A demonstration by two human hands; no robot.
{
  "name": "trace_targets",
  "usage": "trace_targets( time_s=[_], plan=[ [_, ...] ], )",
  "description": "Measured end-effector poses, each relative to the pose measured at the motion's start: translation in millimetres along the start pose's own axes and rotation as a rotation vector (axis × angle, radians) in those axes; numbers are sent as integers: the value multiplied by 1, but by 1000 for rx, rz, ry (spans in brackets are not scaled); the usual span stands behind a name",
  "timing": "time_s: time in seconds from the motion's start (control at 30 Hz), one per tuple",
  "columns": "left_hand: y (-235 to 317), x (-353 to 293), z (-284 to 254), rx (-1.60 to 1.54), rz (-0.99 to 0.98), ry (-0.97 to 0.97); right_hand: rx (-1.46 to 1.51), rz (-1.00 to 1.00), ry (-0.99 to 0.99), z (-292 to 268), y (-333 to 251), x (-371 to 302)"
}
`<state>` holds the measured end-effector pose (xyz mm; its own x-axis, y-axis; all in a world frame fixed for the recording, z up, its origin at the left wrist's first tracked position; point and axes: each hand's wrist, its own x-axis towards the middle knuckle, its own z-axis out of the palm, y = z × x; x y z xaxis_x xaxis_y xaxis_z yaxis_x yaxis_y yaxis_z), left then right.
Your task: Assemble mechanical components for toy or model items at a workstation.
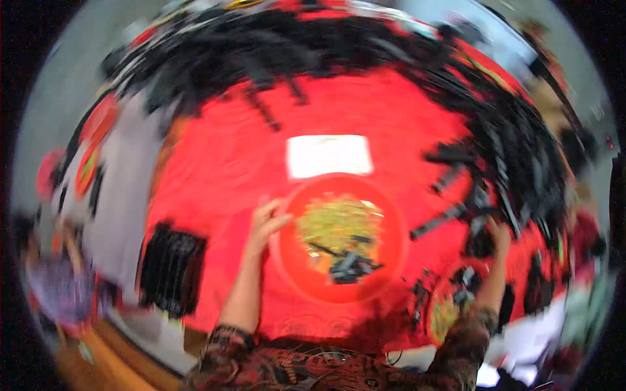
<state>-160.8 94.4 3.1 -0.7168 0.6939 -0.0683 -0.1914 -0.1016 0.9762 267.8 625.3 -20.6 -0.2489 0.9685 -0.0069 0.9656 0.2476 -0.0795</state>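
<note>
A large round red basin point(285, 268) sits on the red cloth in front of me. Inside it lie many small yellow-green pieces point(339, 218), with several short black pieces point(352, 266) heaped on the near part. My left hand point(268, 221) is at the basin's left rim, its fingers apart and nothing in them; whether it touches the rim is unclear. Far to the right, my right hand point(499, 236) reaches in among black strips point(482, 202) at the near edge of a pile. Blur smears its fingers, so any hold is hidden.
Black strips point(528, 163) pile along the right and far edges of the red cloth point(222, 169). A white sheet point(329, 156) lies beyond the basin. A black bundle point(171, 270) stands at left. A smaller red bowl point(435, 296) is below my right forearm. Another person point(62, 287) sits far left.
</note>
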Motion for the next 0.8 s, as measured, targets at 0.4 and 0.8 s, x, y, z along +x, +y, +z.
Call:
trace_targets(
  time_s=[0.4,0.8],
  plan=[
    [-29,-7,-28,254,113,-8,21,-140,-63,40,-121,-12],
    [-33,18,-2,-4,134,-7,280,-453,-23,-27,-200,-167]
  ],
)
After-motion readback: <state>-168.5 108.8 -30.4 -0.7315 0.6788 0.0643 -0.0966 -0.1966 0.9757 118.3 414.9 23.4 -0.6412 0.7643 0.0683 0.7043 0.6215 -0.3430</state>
